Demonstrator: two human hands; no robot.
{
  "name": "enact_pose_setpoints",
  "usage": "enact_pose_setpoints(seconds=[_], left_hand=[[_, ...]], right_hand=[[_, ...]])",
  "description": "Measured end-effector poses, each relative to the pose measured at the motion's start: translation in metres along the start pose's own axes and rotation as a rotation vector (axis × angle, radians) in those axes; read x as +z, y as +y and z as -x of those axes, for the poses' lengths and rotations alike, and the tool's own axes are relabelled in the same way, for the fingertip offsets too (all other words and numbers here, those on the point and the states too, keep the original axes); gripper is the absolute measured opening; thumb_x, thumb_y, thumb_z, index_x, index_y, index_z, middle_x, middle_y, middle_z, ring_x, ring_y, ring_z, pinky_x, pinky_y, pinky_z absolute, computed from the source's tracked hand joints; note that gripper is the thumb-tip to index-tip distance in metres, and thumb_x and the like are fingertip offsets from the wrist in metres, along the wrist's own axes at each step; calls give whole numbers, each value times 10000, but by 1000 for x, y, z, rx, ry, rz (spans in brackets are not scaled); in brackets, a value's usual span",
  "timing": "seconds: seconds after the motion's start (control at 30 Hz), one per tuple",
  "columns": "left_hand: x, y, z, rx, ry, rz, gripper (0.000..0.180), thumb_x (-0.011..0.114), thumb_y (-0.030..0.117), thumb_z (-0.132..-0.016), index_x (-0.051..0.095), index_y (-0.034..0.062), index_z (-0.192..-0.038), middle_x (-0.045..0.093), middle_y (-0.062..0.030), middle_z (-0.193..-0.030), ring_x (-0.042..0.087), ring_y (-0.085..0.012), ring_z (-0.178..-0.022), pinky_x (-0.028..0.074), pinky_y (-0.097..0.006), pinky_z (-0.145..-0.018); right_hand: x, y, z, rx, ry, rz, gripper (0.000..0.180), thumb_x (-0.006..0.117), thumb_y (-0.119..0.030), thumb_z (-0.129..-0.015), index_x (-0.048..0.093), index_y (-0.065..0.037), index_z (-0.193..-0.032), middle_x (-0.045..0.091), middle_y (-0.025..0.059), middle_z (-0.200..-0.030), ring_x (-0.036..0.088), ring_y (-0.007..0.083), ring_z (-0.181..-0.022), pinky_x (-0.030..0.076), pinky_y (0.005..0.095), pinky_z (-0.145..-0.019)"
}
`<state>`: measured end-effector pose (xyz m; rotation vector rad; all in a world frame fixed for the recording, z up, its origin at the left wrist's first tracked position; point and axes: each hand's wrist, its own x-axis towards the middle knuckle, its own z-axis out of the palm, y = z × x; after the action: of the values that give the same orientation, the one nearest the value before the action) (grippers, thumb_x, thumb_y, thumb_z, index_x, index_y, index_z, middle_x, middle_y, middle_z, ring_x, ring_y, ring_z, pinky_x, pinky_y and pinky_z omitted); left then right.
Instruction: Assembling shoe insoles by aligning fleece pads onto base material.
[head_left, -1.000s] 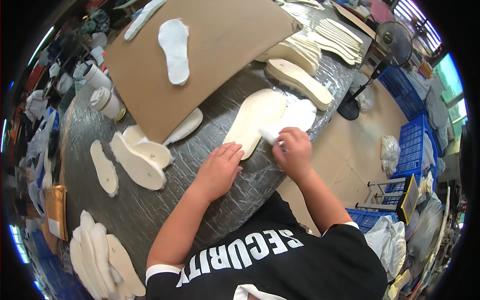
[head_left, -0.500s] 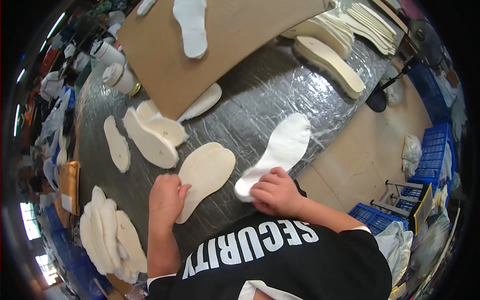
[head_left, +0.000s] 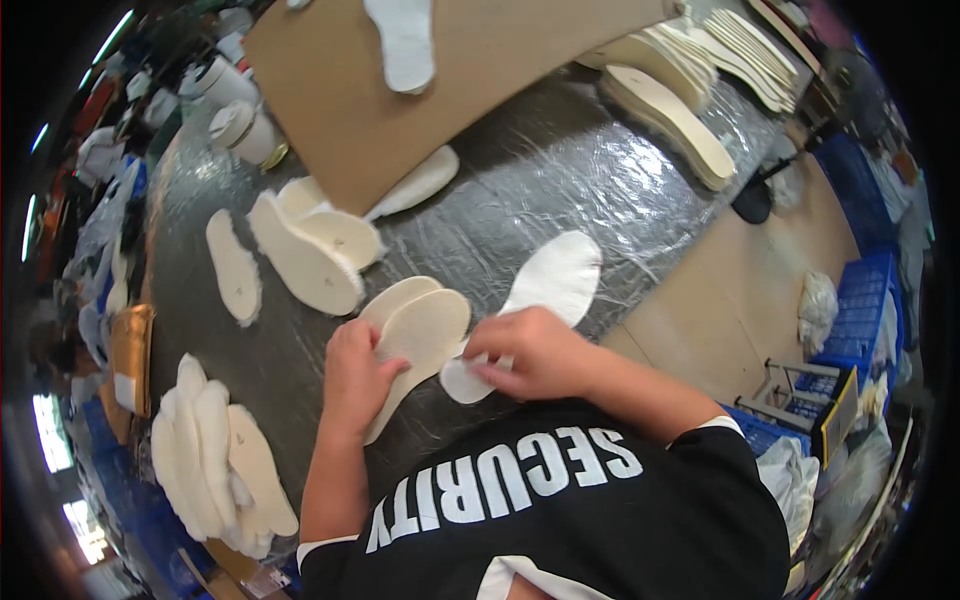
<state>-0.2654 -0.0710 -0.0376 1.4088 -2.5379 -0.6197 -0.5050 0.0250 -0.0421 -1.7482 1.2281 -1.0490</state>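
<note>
Two cream shoe insoles lie overlapped and fanned slightly apart in front of me. My left hand grips them along their left edge, the thumb on top and the fingers underneath. To their right is a white insole, lying slanted with its rounded far end pointing away from me. My right hand hangs over the narrow middle of this white insole, its curled fingertips close to the right edge of the cream pair. Those fingertips are slightly blurred, and what they pinch is hard to make out.
More cream insoles lie left of centre, with a fluffy-edged insole beside them. A heap of insoles is at the near left. A brown board covers the far side. Insole stacks stand far right; white bottles stand far left.
My right hand has moved left from the white insole's near end toward the cream pair. The cream insoles have fanned apart, so a second one now shows behind the first.
</note>
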Motion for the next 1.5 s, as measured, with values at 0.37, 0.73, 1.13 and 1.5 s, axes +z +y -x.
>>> enact_pose_setpoints(seconds=[0.37, 0.73, 1.13, 1.5], left_hand=[[-12, -26, 30, 341, 132, 224, 275, 747, 14, -683, 580, 48, -899, 639, -89, -927, 610, -301, -885, 458, -400, -802], [-214, -134, 202, 705, 543, 1301, 543, 457, 86, -909, 306, -95, -1399, 502, -184, -1190, 558, -256, -1025, 489, -372, -922], [-88, -19, 83, 405, -507, 2235, 753, 487, 124, -924, 46, -28, -1515, 218, -313, -1494, 436, -469, -1261, 382, -658, -1016], [-49, 64, 0, 40, -323, 1507, 720, 806, 189, -629, 452, 15, -1231, 441, -214, -1270, 514, -258, -1164, 455, -355, -907]], right_hand=[[20, 39, -127, 389, -267, 295, 267, 675, -293, -821, 720, -57, -937, 699, 161, -903, 663, 352, -888, 516, 442, -781], [63, 23, -93, 80, -313, 649, 187, 615, -173, -848, 627, -108, -1023, 631, 125, -1014, 640, 339, -901, 514, 465, -733], [-8, -22, -38, -164, -125, 685, 422, 706, -343, -812, 652, -172, -1195, 631, 32, -1005, 540, 226, -1061, 419, 394, -849], [-26, 33, 62, -90, 588, 594, 360, 698, -86, -730, 670, -101, -1089, 610, 98, -1065, 581, 268, -978, 436, 406, -819]])
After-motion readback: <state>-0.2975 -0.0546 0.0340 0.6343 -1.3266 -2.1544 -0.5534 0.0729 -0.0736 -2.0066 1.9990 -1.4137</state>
